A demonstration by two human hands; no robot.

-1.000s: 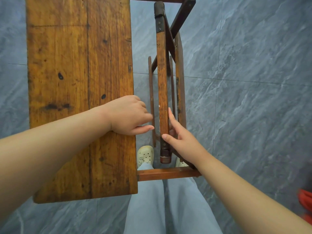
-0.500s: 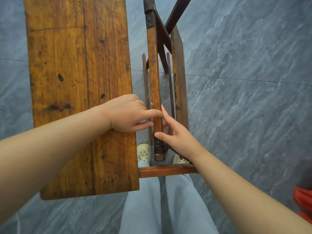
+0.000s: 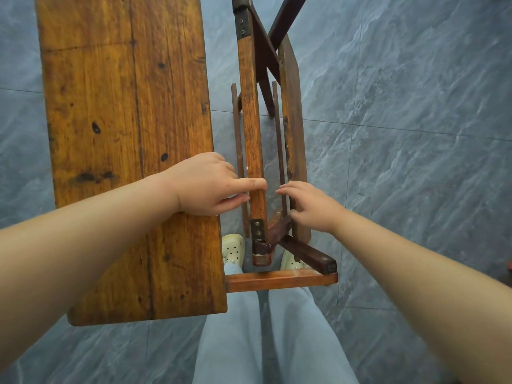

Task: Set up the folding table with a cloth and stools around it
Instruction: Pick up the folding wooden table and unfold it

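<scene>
Stage: folding table [image 3: 130, 151] half unfolded | left hand [image 3: 205, 184] fingers pinched on centre slat [image 3: 253, 139] | right hand [image 3: 313, 206] loosely spread on frame rail [image 3: 291, 134] | cloth, stools unseen, judged outstanding

Indoor room, grey tiled floor [image 3: 401, 189]

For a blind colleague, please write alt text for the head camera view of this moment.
Seen from above, a person's left hand grips a wooden slat of a half-unfolded folding table, while the right hand reaches into the frame beside it. One broad wooden panel lies flat on the left; grey floor tiles, pale shoes and light trousers show below.
</scene>
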